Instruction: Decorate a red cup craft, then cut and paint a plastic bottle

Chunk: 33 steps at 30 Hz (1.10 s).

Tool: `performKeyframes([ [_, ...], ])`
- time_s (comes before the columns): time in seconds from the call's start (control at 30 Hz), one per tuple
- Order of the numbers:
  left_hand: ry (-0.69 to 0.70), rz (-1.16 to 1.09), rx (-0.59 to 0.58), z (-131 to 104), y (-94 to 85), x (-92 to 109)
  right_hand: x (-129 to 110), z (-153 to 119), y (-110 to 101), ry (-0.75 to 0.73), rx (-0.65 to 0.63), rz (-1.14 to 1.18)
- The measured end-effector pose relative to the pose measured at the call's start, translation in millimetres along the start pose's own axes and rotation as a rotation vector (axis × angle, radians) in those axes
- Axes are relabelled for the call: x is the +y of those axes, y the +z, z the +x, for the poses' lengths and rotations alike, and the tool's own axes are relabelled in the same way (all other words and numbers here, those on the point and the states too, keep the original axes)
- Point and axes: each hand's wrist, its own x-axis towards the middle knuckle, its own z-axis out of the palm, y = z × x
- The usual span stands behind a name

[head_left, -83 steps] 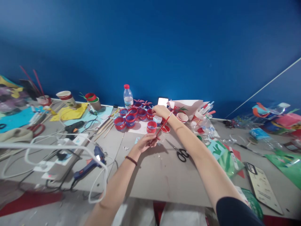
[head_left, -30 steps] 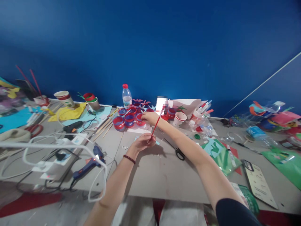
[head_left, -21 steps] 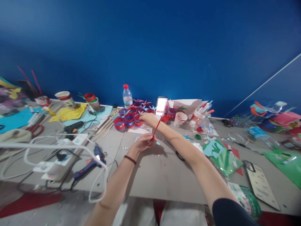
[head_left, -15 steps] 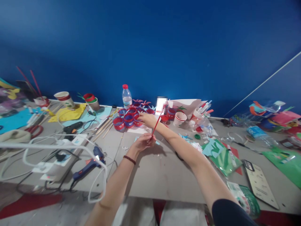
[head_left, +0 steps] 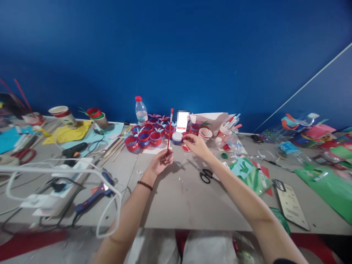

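Observation:
My left hand (head_left: pixel 162 161) is closed around the lower end of a thin red stick (head_left: pixel 170 130), which stands nearly upright and has a wider red tip. To its right, my right hand (head_left: pixel 196 145) reaches out with bent fingers over a small round red thing (head_left: pixel 186 147). The hand partly hides this thing, and I cannot make out a firm grip on it. A small jar with a white top (head_left: pixel 176 136) stands just left of those fingers. Red and purple paper-ring cups (head_left: pixel 144 140) with eyes and leaf-shaped tops cluster behind my left hand.
Black-handled scissors (head_left: pixel 205 176) lie below my right wrist. A blue glue gun (head_left: pixel 95 196), a power strip (head_left: pixel 64 190) and looping white cable occupy the left. A bottle (head_left: pixel 141 112) and paper cups (head_left: pixel 205 134) stand at the back. A phone (head_left: pixel 291 205) lies right.
My right hand has moved right, from the paper-ring cups to the round red thing, uncovering the white-topped jar and scissors. The stick in my left hand has turned more upright.

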Motion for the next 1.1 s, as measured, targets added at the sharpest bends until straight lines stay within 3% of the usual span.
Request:
performKeyframes([
  [0.13,-0.037,0.169,0.027,-1,14.1,0,-1,-60,-11,-0.006,0.026,-0.004],
  [0.27,-0.105,0.350,0.002,-1,26.1,-12,23,-111,3,0.003,0.088,-0.049],
  [0.37,-0.156,0.468,-0.038,-1,26.9,-22,48,-127,18,-0.056,0.151,-0.139],
  [0.47,-0.231,0.531,-0.072,-2,21.6,-27,63,-128,28,-0.051,0.144,-0.085],
  [0.57,-0.281,0.576,-0.084,-3,16.5,-29,65,-127,32,-0.003,0.132,0.092],
  [0.87,-0.360,0.736,-0.276,-11,35.1,-19,32,-116,31,0.171,0.260,0.511],
  [1.0,-0.419,0.694,-0.368,-12,36.1,-18,15,-97,24,0.204,0.263,0.587],
  [1.1,-0.417,0.618,-0.354,-12,33.5,-17,10,-74,13,0.158,0.264,0.531],
])
